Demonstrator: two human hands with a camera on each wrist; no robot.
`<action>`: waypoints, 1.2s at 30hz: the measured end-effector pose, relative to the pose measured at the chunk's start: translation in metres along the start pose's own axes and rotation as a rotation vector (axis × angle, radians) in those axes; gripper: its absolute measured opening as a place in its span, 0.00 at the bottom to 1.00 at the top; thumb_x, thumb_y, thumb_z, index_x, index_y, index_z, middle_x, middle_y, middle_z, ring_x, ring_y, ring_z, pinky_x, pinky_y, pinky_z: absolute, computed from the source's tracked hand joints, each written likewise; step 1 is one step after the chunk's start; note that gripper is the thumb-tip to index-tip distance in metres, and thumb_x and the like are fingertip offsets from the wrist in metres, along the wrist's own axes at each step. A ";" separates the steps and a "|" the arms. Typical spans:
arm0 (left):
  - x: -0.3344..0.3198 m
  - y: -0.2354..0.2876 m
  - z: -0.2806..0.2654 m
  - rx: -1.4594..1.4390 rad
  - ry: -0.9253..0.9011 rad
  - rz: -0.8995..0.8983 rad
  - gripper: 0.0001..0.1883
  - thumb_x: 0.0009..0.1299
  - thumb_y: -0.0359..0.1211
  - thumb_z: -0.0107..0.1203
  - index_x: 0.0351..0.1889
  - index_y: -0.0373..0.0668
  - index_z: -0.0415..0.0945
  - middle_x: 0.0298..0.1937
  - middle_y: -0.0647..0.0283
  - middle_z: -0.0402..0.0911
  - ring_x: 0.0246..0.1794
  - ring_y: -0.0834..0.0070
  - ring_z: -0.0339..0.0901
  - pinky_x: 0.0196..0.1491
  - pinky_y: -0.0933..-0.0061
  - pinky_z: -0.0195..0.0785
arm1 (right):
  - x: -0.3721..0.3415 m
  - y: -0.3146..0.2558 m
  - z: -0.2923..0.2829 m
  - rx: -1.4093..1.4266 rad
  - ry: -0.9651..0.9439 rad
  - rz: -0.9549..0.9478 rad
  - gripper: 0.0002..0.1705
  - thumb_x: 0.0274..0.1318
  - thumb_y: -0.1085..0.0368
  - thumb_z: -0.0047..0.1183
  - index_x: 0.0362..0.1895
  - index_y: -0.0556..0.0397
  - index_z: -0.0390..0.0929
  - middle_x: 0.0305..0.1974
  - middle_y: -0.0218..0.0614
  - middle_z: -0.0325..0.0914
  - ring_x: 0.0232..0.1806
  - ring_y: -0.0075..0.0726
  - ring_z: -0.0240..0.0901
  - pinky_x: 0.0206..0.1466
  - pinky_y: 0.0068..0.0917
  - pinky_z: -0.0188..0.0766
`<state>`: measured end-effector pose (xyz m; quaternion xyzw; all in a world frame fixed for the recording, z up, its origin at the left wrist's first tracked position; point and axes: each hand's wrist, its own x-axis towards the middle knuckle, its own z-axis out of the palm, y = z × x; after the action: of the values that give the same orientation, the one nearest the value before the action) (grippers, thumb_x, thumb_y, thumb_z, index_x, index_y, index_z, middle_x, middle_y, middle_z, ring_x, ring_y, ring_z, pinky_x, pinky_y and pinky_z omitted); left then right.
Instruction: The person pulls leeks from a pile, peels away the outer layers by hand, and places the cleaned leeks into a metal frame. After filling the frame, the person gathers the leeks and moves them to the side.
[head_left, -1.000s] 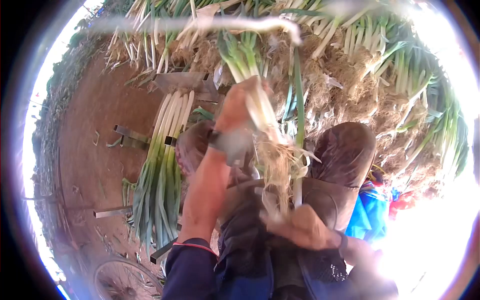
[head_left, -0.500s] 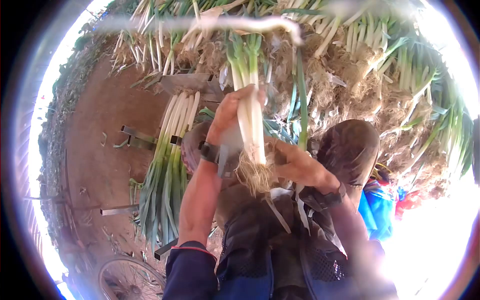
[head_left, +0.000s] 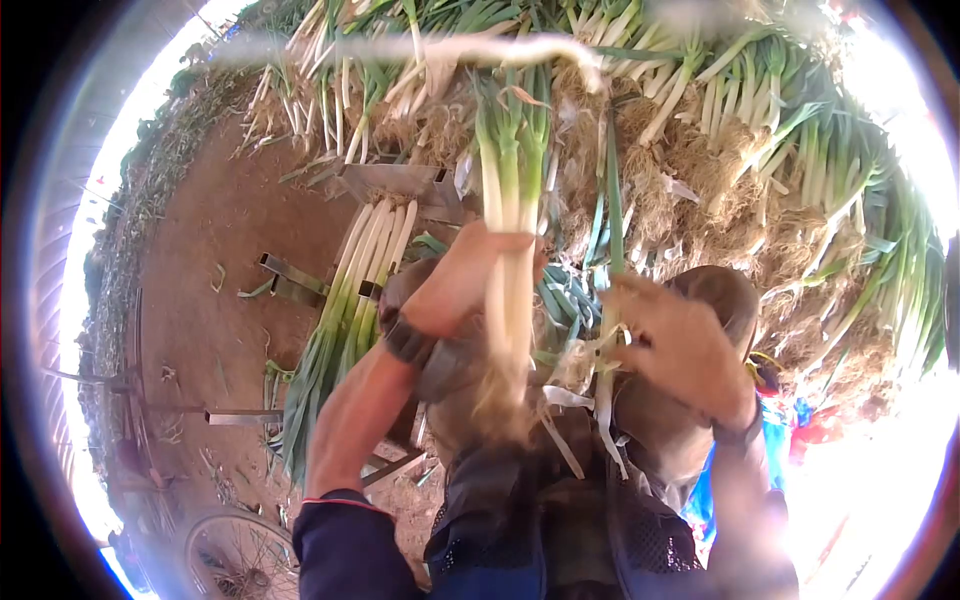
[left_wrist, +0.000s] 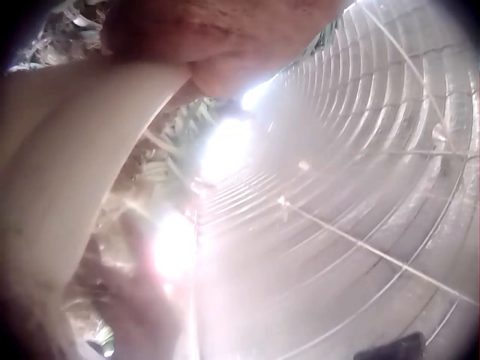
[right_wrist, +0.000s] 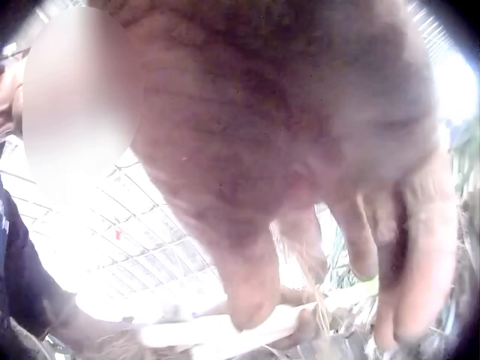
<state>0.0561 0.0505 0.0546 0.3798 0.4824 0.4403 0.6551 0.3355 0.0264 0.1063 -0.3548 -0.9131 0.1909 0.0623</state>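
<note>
Upright in the middle of the head view is a small bunch of leeks (head_left: 512, 200), green tops up and blurred roots down over the lap. The left hand (head_left: 465, 275) grips its white stalks around the middle; in the left wrist view the stalks (left_wrist: 67, 165) pass close below that hand (left_wrist: 225, 37). To the right of the bunch and apart from it, the right hand (head_left: 680, 335) is held with its fingers loosely bent, blurred. The right wrist view has that hand (right_wrist: 300, 135) with its fingers pointing down, and white stalks (right_wrist: 247, 330) beyond them.
Trimmed leeks (head_left: 350, 290) lie in a metal frame (head_left: 395, 188) at the left. Piled leeks with roots (head_left: 740, 150) stretch across the top and right. A bicycle wheel (head_left: 245, 560) is at the lower left, a blue bag (head_left: 775, 435) beyond the right knee.
The right hand has moved from beside the bunch's roots up and away to the right. The left hand keeps its grip, and the bunch has shifted slightly right and lower in view.
</note>
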 end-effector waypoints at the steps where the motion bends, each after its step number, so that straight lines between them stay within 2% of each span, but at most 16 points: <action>1: -0.013 0.005 0.003 0.010 0.024 -0.041 0.16 0.74 0.35 0.57 0.50 0.30 0.76 0.37 0.58 0.83 0.33 0.73 0.83 0.36 0.74 0.79 | 0.012 0.005 -0.009 0.115 0.128 0.016 0.27 0.58 0.52 0.61 0.60 0.50 0.78 0.54 0.46 0.80 0.46 0.53 0.82 0.49 0.41 0.78; 4: -0.050 0.007 0.008 -0.005 0.084 -0.089 0.17 0.71 0.33 0.59 0.50 0.28 0.75 0.33 0.57 0.83 0.30 0.71 0.84 0.32 0.72 0.79 | 0.057 0.029 -0.025 0.182 0.311 0.027 0.25 0.62 0.53 0.58 0.57 0.55 0.79 0.55 0.47 0.80 0.50 0.53 0.81 0.53 0.43 0.76; 6: -0.081 0.019 0.008 0.045 0.031 -0.182 0.17 0.69 0.29 0.60 0.52 0.28 0.73 0.34 0.56 0.83 0.29 0.69 0.84 0.35 0.69 0.82 | 0.100 0.052 -0.007 0.216 0.429 0.036 0.26 0.64 0.51 0.57 0.57 0.58 0.79 0.45 0.45 0.84 0.41 0.44 0.84 0.44 0.37 0.78; 8: -0.108 0.019 0.008 0.080 0.050 -0.192 0.19 0.69 0.28 0.60 0.56 0.31 0.72 0.38 0.56 0.83 0.31 0.69 0.84 0.36 0.68 0.82 | 0.140 0.050 0.002 0.498 0.230 0.285 0.25 0.64 0.51 0.58 0.51 0.62 0.82 0.32 0.43 0.84 0.29 0.33 0.81 0.35 0.30 0.76; 11: -0.140 0.017 0.015 0.118 0.091 -0.254 0.21 0.69 0.29 0.60 0.59 0.34 0.70 0.43 0.56 0.82 0.35 0.69 0.84 0.36 0.69 0.81 | 0.175 0.055 0.036 0.749 0.093 0.264 0.24 0.62 0.51 0.61 0.43 0.65 0.84 0.31 0.38 0.83 0.28 0.24 0.81 0.30 0.23 0.73; 16: -0.172 0.009 0.005 0.162 0.094 -0.284 0.24 0.68 0.29 0.61 0.62 0.36 0.68 0.47 0.58 0.81 0.39 0.70 0.84 0.37 0.69 0.81 | 0.179 0.060 0.058 1.049 0.086 0.162 0.17 0.59 0.60 0.61 0.38 0.66 0.85 0.26 0.39 0.83 0.21 0.26 0.76 0.25 0.26 0.72; 18: -0.178 0.009 0.005 0.205 0.071 -0.259 0.24 0.68 0.30 0.62 0.61 0.36 0.69 0.47 0.58 0.81 0.39 0.70 0.84 0.38 0.68 0.81 | 0.182 0.073 0.052 0.733 0.072 0.148 0.15 0.57 0.63 0.60 0.37 0.67 0.84 0.26 0.41 0.82 0.22 0.28 0.76 0.28 0.26 0.74; 21: -0.190 0.015 0.008 0.118 0.151 -0.306 0.25 0.68 0.30 0.62 0.61 0.35 0.69 0.47 0.58 0.82 0.38 0.70 0.85 0.39 0.67 0.82 | 0.185 0.127 0.033 0.015 0.316 0.232 0.14 0.64 0.59 0.56 0.37 0.59 0.82 0.28 0.36 0.80 0.27 0.30 0.76 0.30 0.32 0.76; 23: -0.195 0.017 0.005 0.085 0.167 -0.374 0.25 0.67 0.29 0.62 0.61 0.34 0.69 0.46 0.57 0.82 0.37 0.69 0.85 0.39 0.67 0.82 | 0.181 0.159 0.001 -0.028 0.220 0.558 0.16 0.67 0.55 0.57 0.35 0.55 0.80 0.29 0.35 0.78 0.29 0.30 0.76 0.29 0.31 0.75; 26: -0.199 0.018 0.007 0.052 0.222 -0.363 0.23 0.67 0.31 0.62 0.58 0.33 0.71 0.43 0.57 0.82 0.36 0.69 0.86 0.39 0.68 0.82 | 0.158 0.159 -0.033 -0.028 0.147 0.695 0.17 0.66 0.53 0.59 0.38 0.56 0.79 0.28 0.34 0.78 0.28 0.30 0.75 0.28 0.29 0.75; 28: -0.196 0.018 0.005 0.073 0.226 -0.364 0.22 0.67 0.32 0.62 0.57 0.32 0.71 0.43 0.56 0.82 0.36 0.69 0.86 0.39 0.68 0.82 | 0.142 0.144 -0.041 0.032 -0.116 0.643 0.17 0.64 0.56 0.62 0.44 0.57 0.78 0.28 0.32 0.78 0.28 0.30 0.75 0.28 0.28 0.76; 30: -0.190 0.017 0.004 0.097 0.228 -0.365 0.22 0.68 0.32 0.61 0.56 0.31 0.72 0.42 0.56 0.83 0.36 0.69 0.86 0.39 0.68 0.82 | 0.152 0.131 -0.022 -0.289 -0.225 0.523 0.23 0.58 0.58 0.66 0.52 0.57 0.76 0.34 0.34 0.80 0.32 0.33 0.78 0.35 0.32 0.80; 32: -0.182 0.014 0.005 0.107 0.193 -0.325 0.21 0.69 0.33 0.60 0.56 0.31 0.72 0.41 0.55 0.83 0.36 0.68 0.85 0.39 0.69 0.83 | 0.143 0.098 0.009 -0.067 0.218 -0.090 0.30 0.51 0.64 0.68 0.59 0.55 0.74 0.40 0.38 0.79 0.41 0.40 0.80 0.45 0.39 0.79; 33: -0.180 0.015 0.006 0.112 0.192 -0.328 0.21 0.69 0.33 0.60 0.56 0.31 0.72 0.41 0.55 0.83 0.36 0.68 0.85 0.39 0.69 0.83 | 0.141 0.064 0.019 0.154 0.218 -0.300 0.40 0.45 0.69 0.68 0.67 0.50 0.70 0.49 0.42 0.78 0.49 0.47 0.78 0.56 0.43 0.75; 34: -0.177 0.016 0.007 0.106 0.165 -0.341 0.21 0.69 0.34 0.60 0.56 0.31 0.73 0.41 0.55 0.83 0.35 0.68 0.86 0.39 0.69 0.83 | 0.147 0.046 0.041 0.118 0.234 -0.580 0.46 0.44 0.68 0.66 0.72 0.46 0.66 0.54 0.45 0.78 0.56 0.52 0.76 0.64 0.45 0.71; 36: -0.174 0.020 0.008 0.105 0.145 -0.345 0.20 0.70 0.34 0.60 0.55 0.32 0.73 0.40 0.55 0.83 0.35 0.68 0.86 0.38 0.69 0.83 | 0.126 -0.023 0.067 -0.020 0.393 -0.762 0.39 0.49 0.66 0.64 0.69 0.46 0.69 0.56 0.44 0.79 0.62 0.52 0.74 0.70 0.50 0.67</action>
<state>0.0344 -0.1078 0.1272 0.2924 0.6085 0.3217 0.6639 0.2109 0.0749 0.0515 -0.0221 -0.9514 0.0741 0.2980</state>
